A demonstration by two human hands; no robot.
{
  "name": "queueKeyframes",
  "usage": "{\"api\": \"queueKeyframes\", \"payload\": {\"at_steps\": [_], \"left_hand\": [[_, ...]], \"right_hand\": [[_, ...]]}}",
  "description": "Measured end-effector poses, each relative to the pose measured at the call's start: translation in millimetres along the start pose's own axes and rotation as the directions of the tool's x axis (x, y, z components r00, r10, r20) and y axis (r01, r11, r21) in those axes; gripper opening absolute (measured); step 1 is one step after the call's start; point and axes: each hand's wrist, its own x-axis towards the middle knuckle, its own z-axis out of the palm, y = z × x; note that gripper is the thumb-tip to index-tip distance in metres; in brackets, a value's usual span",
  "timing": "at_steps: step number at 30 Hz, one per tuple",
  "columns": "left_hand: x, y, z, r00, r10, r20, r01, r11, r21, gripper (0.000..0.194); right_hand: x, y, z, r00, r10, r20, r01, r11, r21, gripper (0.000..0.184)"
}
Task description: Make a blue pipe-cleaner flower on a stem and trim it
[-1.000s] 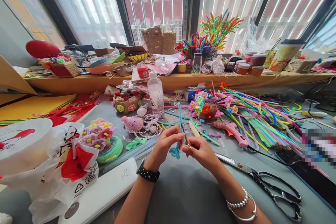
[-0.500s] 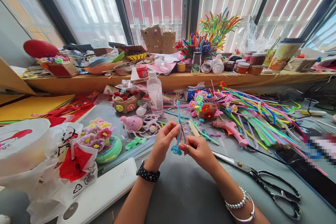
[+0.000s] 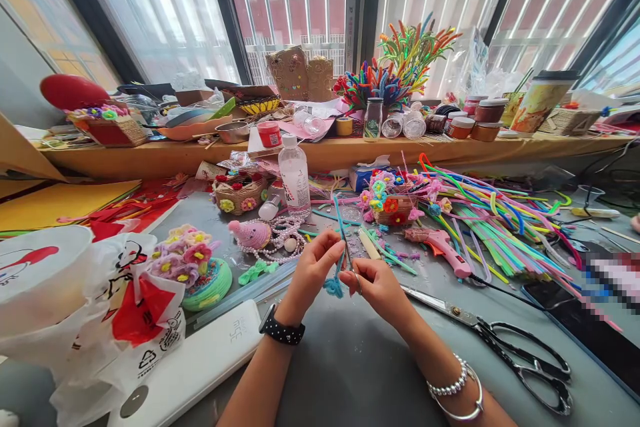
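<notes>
My left hand [image 3: 313, 273] pinches a light blue pipe cleaner [image 3: 339, 212] between thumb and fingers. Its thin end points up, and a curled blue clump [image 3: 333, 287] hangs at the bottom, below my fingertips. My right hand [image 3: 377, 287] is closed on small metal scissors [image 3: 349, 255], whose narrow blades point upward against the pipe cleaner. Part of the scissors' handle is hidden by the fingers. Large black-handled scissors [image 3: 467, 315] lie on the table to the right of my right hand. A pink glue gun [image 3: 443, 249] rests beyond them.
Bundles of pipe cleaners [image 3: 500, 240] spread at the right. A water bottle [image 3: 294, 180], a flower basket [image 3: 395, 209] and a pink crocheted piece [image 3: 251, 235] stand ahead. To the left are a white power bank [image 3: 200, 360], fluffy flowers [image 3: 187, 257] and a plastic bag [image 3: 145, 313].
The pipe cleaner's top end tilts slightly further left, and the curled clump has turned a little. Both hands keep nearly the same place and grip.
</notes>
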Motion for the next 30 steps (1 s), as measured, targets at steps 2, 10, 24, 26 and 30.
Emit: {"api": "queueKeyframes", "payload": {"at_steps": [2, 10, 24, 26, 30], "left_hand": [[0, 0, -0.1, 1.000, -0.004, -0.006, 0.004, 1.000, -0.006, 0.013], [-1, 1, -0.5, 0.996, 0.018, 0.091, -0.018, 1.000, -0.002, 0.015], [0, 0, -0.7, 0.995, -0.026, 0.094, 0.023, 0.999, 0.028, 0.017], [0, -1, -0.8, 0.996, -0.025, 0.083, 0.024, 0.999, 0.021, 0.016], [0, 0, -0.6, 0.995, -0.019, 0.094, 0.017, 1.000, 0.018, 0.016]], "right_hand": [[0, 1, 1, 1.000, 0.003, -0.016, -0.003, 1.000, 0.003, 0.045], [-1, -3, -5, 0.996, -0.036, 0.081, 0.032, 0.998, 0.051, 0.052], [1, -4, -10, 0.998, 0.027, 0.063, -0.034, 0.993, 0.114, 0.047], [1, -6, -11, 0.997, 0.047, 0.055, -0.053, 0.992, 0.113, 0.048], [1, -3, -15, 0.992, 0.016, 0.128, -0.034, 0.990, 0.133, 0.050]]}}
